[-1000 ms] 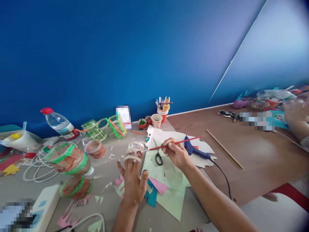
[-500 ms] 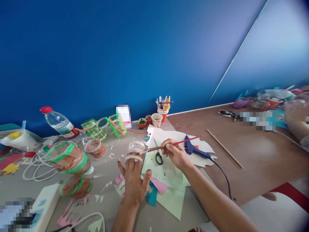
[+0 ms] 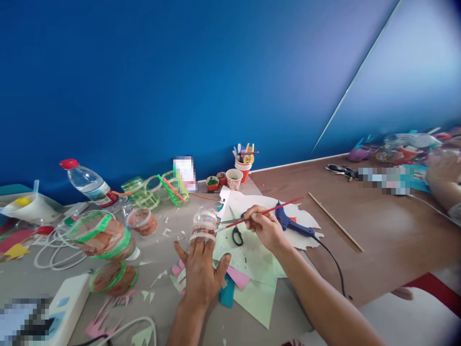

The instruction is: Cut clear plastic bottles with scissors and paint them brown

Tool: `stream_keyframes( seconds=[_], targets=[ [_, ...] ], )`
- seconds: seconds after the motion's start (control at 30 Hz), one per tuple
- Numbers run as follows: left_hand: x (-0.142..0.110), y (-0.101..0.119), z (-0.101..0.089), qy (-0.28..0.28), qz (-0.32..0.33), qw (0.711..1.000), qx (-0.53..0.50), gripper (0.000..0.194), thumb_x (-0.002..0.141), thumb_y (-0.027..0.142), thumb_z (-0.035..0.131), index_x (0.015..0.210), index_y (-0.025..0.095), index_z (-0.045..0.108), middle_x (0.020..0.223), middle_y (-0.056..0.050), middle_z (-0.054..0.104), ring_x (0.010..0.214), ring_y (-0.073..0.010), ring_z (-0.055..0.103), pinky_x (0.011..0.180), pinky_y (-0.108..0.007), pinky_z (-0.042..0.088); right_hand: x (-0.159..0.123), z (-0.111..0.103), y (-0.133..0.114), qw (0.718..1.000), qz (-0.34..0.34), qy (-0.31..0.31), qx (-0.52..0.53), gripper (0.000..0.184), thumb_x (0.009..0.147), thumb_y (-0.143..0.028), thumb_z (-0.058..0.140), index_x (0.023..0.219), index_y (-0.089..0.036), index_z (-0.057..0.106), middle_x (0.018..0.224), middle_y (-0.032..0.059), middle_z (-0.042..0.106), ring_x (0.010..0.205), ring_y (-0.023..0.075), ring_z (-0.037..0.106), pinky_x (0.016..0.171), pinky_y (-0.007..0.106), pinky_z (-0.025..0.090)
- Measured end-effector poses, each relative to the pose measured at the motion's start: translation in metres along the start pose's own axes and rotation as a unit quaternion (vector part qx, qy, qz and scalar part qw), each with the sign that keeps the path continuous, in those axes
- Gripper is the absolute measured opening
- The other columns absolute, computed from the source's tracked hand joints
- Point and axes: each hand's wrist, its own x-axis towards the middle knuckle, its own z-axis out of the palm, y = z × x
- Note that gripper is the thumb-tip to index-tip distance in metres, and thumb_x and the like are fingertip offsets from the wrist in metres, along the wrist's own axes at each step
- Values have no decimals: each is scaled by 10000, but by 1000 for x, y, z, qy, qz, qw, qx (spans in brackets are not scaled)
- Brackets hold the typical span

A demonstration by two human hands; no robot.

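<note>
A clear plastic bottle section point(image 3: 204, 222) with pale bands and some brown paint lies on the grey table. My left hand point(image 3: 200, 269) holds it at its near end; the middle fingers disappear at its rim, while the thumb stands apart. Pinched in my right hand point(image 3: 264, 227) is a red-handled paintbrush point(image 3: 236, 223). Its tip is right by the bottle section's right side; whether it touches I cannot tell. Beneath my right hand lie black-handled scissors point(image 3: 237, 236) on pale green paper point(image 3: 248, 262). A blue glue gun point(image 3: 290, 222) rests to its right on white paper.
Brown-painted containers with green bands point(image 3: 104, 235) stand at left, near a water bottle point(image 3: 90, 185) and a power strip point(image 3: 66, 307). Paint cups point(image 3: 234, 179) stand by the wall. A wooden stick point(image 3: 336, 222) lies at right. Another person's hand point(image 3: 444, 173) shows at far right.
My right hand has drawn the brush slightly to the right, from across the bottle section to its right side. My left hand stays nearly in place.
</note>
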Motion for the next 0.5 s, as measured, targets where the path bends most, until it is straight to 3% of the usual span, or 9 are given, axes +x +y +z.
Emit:
stream_keyframes(
  seconds=[0.13,0.3,0.5],
  targets=[
    [0,1,0,-2,-5,1000,5,417,870,449,483,1094,130,631,1099,-183,634,1099,-366,529,1061,-696,18,2,-4,-1,999,-14,33,6,118,674,-254,602,613,-175,665,472,7,549,439,109,422,423,236,284],
    [1,3,-1,-5,18,1000,2,462,867,437,497,1189,117,579,1147,-194,624,1114,-365,526,1061,-693,-14,-2,3,0,1000,1,-9,14,144,709,-287,615,679,-167,687,508,23,597,453,113,443,452,244,317],
    [1,3,-2,-1,13,1000,16,392,878,438,481,1055,117,618,1096,-191,638,1074,-363,536,1050,-700,-14,2,-5,-1,999,-14,32,-2,115,672,-236,593,608,-168,660,474,10,550,436,102,403,427,233,269]
  ],
)
